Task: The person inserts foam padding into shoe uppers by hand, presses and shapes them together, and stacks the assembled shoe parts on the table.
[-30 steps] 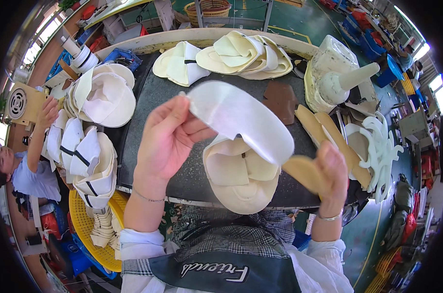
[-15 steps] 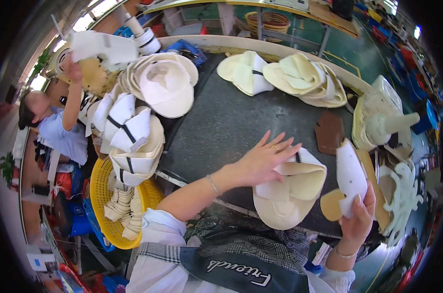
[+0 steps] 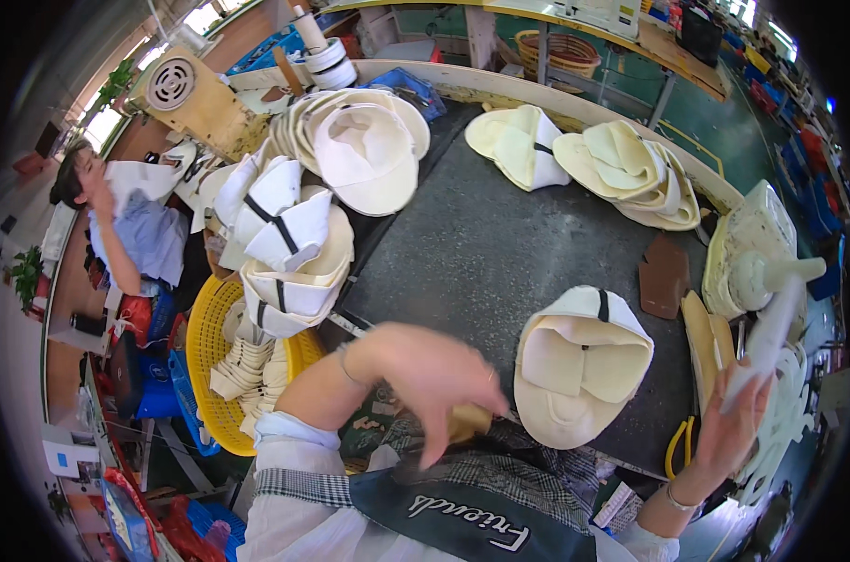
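1. Cream and soft-looking, a slipper-like piece (image 3: 589,403) lies on the near right part of the dark table (image 3: 444,272), with a black band (image 3: 604,304) at its far end. No hand touches it.
2. My right hand (image 3: 727,421) is at the near right. Its fingers pinch the near end of a white piece (image 3: 771,337), which is blurry and points up and away.
3. My left hand (image 3: 420,370) is over the near edge, with its thumb apart from its bent fingers. Just under them is a tan piece (image 3: 469,424). I cannot tell if the hand pinches it.
4. I think the white piece is thin, light and a bit bendy. The end is a good place to hold it, with a soft pinch.
5. The slipper-like piece looks light too. Its folds could squash, so its flat, round near end seems best to hold.
6. Brown card (image 3: 664,276) lies near its far right side.
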A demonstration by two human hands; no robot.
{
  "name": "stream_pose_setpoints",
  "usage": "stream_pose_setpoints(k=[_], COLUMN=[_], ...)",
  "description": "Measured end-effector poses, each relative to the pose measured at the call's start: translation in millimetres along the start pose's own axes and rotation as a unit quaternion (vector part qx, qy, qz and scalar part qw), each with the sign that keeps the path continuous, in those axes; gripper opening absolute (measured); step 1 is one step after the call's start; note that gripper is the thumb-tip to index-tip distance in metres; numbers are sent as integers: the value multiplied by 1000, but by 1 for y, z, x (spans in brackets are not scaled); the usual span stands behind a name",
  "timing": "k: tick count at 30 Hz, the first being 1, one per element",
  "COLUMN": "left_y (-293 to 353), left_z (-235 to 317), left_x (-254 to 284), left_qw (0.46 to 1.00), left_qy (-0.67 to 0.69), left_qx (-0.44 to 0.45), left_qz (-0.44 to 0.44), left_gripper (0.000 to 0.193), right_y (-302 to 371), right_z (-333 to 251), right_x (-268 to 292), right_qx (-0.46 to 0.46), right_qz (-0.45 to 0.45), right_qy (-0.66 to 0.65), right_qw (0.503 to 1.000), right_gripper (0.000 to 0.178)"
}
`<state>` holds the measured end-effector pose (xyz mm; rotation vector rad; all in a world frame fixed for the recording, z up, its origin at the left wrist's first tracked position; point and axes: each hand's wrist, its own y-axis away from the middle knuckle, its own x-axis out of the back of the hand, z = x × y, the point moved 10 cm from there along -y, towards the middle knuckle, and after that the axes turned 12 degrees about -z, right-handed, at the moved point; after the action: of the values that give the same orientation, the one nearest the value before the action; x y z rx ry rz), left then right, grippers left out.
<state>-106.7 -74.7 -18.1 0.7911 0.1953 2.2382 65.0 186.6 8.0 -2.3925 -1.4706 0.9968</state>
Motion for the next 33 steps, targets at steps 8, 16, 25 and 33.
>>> stream_pose_setpoints(k=[8, 16, 25, 33], left_y=[-36, -1, -20, -21], left_z=[-64, -68, -84, -106], left_x=[57, 124, 123, 116], left_qw=[882, 764, 734, 813], left_qy=[-198, 463, 570, 399], left_qx=[108, -155, -106, 39], left_qz=[414, 422, 354, 423], left_gripper=[77, 56, 46, 38], right_y=[-66, -101, -110, -90], right_z=[42, 95, 144, 165], right_x=[-88, -91, -86, -55], right_qx=[-89, -293, -424, -492], right_qz=[-23, -187, -258, -166], right_qy=[164, 301, 262, 222], right_qw=[982, 888, 828, 825], right_gripper=[42, 41, 42, 37])
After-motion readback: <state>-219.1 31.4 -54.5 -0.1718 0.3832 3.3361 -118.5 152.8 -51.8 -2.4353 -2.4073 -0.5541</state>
